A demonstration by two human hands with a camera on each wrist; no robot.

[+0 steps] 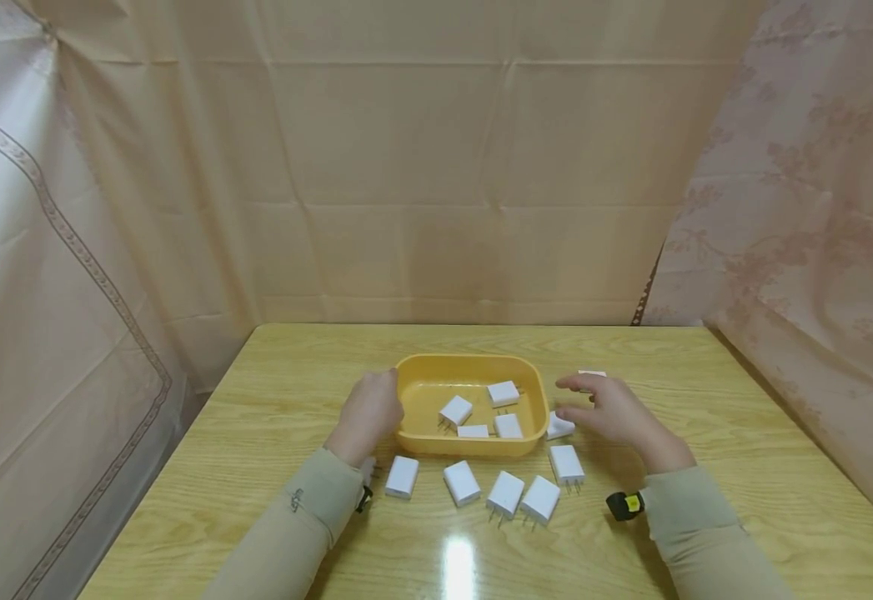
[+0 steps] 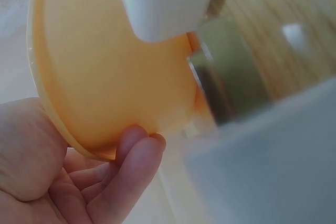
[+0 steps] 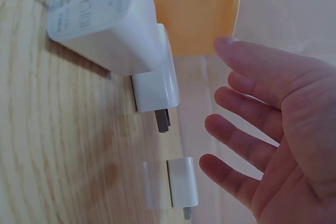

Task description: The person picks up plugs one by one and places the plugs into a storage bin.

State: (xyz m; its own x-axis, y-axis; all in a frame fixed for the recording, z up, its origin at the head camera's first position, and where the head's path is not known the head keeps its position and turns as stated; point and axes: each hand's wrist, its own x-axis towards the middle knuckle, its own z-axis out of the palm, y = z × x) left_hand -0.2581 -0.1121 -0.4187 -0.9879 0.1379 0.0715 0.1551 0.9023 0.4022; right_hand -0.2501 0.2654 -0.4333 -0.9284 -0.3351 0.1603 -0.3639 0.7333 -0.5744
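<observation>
A yellow plastic basin (image 1: 466,446) stands on the table with several white charger plugs (image 1: 454,411) inside. At its left end my left hand (image 1: 371,410) grips the rim; the left wrist view shows the thumb and curled fingers (image 2: 137,174) on either side of the basin wall (image 2: 115,77). My right hand (image 1: 616,408) is held just off the basin's right end, its fingers spread and holding nothing. Below and beside it lie a charger (image 1: 559,426) against the basin and another (image 1: 592,375), partly hidden behind the hand. In the right wrist view, chargers (image 3: 157,85) stand near the fingers (image 3: 244,135).
In front of the basin, several more white chargers (image 1: 505,493) lie scattered on the wooden table (image 1: 256,517), prongs showing on some. One near the left wrist is mostly hidden by the sleeve (image 1: 323,492). Beige curtains (image 1: 444,167) hang behind the table and on both sides.
</observation>
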